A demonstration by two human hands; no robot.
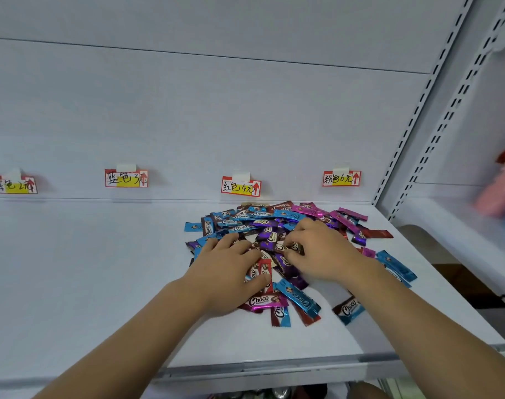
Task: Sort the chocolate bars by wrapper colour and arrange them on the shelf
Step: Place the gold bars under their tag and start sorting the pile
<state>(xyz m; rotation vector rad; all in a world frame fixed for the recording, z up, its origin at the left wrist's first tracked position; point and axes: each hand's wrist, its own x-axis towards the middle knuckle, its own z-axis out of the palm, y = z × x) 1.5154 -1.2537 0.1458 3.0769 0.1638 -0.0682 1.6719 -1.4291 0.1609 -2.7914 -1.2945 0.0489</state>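
Note:
A mixed pile of chocolate bars [262,223] in blue, purple, red and pink wrappers lies on the white shelf [87,269], right of centre. My left hand [231,269] rests flat on the pile's left side, fingers spread over blue and red bars. My right hand [320,254] sits on the middle of the pile, its fingertips curled around a purple bar [285,249]. A few bars lie loose at the front, among them a blue bar [298,298] and a brown-and-blue one [349,309].
Several handwritten price labels hang on the back wall: one at far left [14,184], a blue label [126,178], a red label [241,187] and a pink label [342,178]. A slotted upright [418,133] bounds the shelf on the right. Blurred pink items [498,191] sit in the neighbouring bay.

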